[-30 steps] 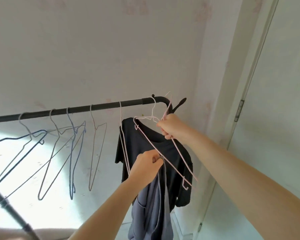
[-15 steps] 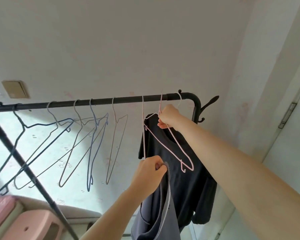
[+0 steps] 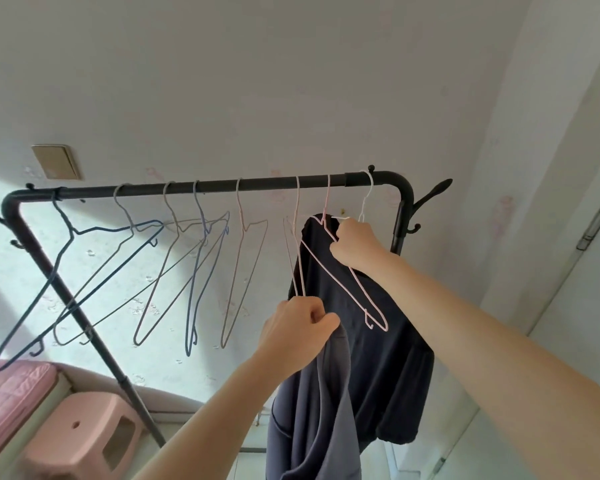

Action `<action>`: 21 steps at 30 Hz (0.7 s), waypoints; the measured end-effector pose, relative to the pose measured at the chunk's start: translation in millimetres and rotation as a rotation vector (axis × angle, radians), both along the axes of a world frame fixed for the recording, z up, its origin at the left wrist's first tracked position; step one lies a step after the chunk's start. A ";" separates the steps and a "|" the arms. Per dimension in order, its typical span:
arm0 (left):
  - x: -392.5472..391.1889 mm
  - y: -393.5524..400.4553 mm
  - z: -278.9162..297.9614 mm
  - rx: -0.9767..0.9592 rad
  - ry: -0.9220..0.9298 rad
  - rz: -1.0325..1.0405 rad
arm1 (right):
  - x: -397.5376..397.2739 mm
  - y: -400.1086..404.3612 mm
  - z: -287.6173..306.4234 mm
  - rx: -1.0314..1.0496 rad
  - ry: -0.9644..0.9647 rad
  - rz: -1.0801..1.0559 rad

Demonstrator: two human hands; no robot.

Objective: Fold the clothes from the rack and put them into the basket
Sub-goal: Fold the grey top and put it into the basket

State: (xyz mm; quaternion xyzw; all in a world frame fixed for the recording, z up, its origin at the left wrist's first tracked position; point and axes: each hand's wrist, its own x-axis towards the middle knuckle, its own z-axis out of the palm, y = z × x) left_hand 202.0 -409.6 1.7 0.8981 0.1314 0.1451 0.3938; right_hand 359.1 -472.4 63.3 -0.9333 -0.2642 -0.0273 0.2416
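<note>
Nearest the camera, our left hand [image 3: 298, 336] pinched the top edge of a grey-blue garment [image 3: 314, 414], which hung below the fist. Behind it, a black T-shirt [image 3: 371, 327] hung from a white wire hanger [image 3: 364, 211] near the right end of the black rack rail [image 3: 208, 185]. Our right hand [image 3: 355, 245] gripped a pink wire hanger [image 3: 347, 275] hooked on the rail in front of the T-shirt. Five more empty wire hangers hung along the rail to the left. A pink stool [image 3: 80, 441] stood below.
</note>
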 end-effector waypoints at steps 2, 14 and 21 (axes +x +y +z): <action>-7.3 3.7 3.1 -0.006 -0.015 0.043 | -16.6 -3.6 3.9 0.025 -0.066 0.028; -102.7 65.8 43.2 0.026 -0.157 0.434 | -125.0 19.2 -9.6 0.199 0.208 0.312; -191.1 110.9 64.0 -0.014 -0.300 0.713 | -213.2 59.5 -41.8 0.056 0.495 0.511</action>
